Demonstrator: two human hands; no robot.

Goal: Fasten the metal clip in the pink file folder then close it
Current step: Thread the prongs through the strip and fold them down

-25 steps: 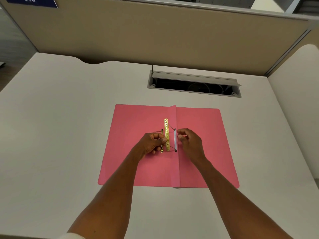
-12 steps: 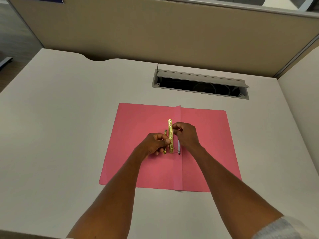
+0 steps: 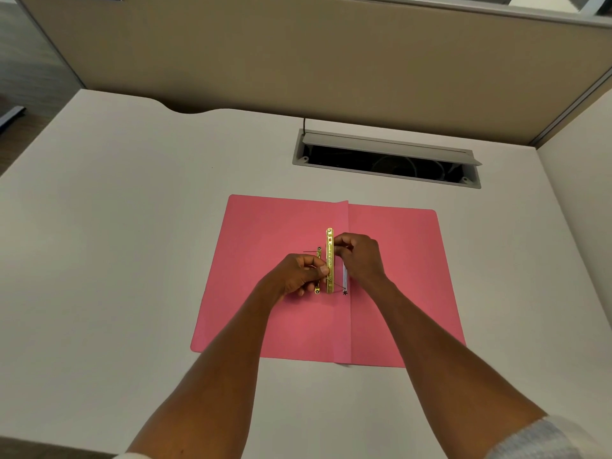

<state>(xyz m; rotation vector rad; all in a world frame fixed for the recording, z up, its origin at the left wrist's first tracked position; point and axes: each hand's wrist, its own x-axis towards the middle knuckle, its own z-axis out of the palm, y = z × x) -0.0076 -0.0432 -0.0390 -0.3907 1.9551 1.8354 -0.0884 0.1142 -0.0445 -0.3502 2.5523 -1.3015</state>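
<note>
Both hands, left hand and right hand, pinch the gold clip at the spine of the open pink folder on the surface; fastening appears unfinished, closing remains.

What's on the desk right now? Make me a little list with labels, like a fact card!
desk: white desk, walled by a beige partition
folder: pink file folder, lying open and flat
clip: gold metal clip bar beside the centre fold, held up on edge
left hand: left hand pinching the bar's near end
right hand: right hand at the bar's right side
behind folder: cable hatch, lid propped open
folder closed: not yet
</note>
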